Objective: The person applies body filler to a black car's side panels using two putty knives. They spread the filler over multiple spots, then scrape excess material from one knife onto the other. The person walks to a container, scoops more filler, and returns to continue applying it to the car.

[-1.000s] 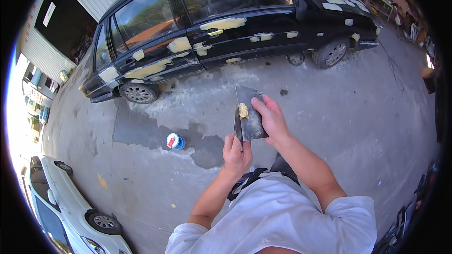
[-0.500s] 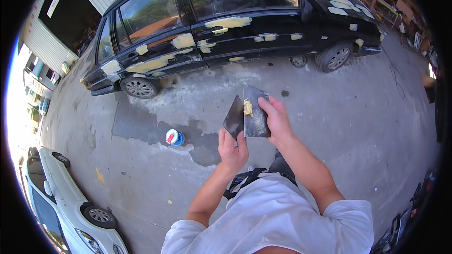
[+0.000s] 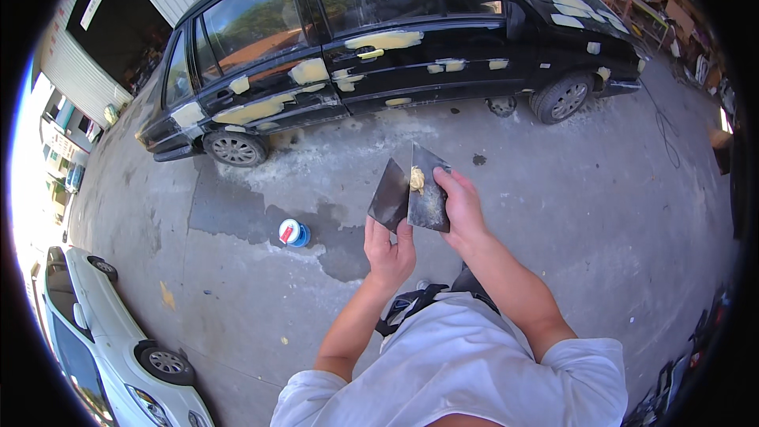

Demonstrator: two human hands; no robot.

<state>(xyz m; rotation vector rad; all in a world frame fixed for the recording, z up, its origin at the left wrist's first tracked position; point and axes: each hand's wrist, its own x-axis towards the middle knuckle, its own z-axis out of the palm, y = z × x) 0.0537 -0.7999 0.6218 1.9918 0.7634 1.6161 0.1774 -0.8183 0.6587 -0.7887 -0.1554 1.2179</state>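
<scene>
My left hand (image 3: 388, 257) is closed on the lower end of a dark, flat putty spreader (image 3: 390, 196), thumb on one side and fingers on the other. In my right hand (image 3: 463, 209) is a second dark spreader (image 3: 429, 202), gripped along its right edge with the thumb on its face. A lump of pale yellow putty (image 3: 417, 179) sticks to the left edge of that second plate, and a pale smear lies below it. The two plates are side by side, their near edges close together; whether they touch is hard to tell.
Beyond my hands stands a black car (image 3: 443, 24) with several cream putty patches on its side and hood. A blue can with a white lid (image 3: 294, 232) sits on the concrete floor (image 3: 237, 292) to the left. A white car (image 3: 118, 348) is at lower left. Clutter (image 3: 672, 16) lines the far right.
The left spreader has tilted and moved slightly left, showing more of its face. The right spreader has turned a little in my hand. The putty lump stays on it.
</scene>
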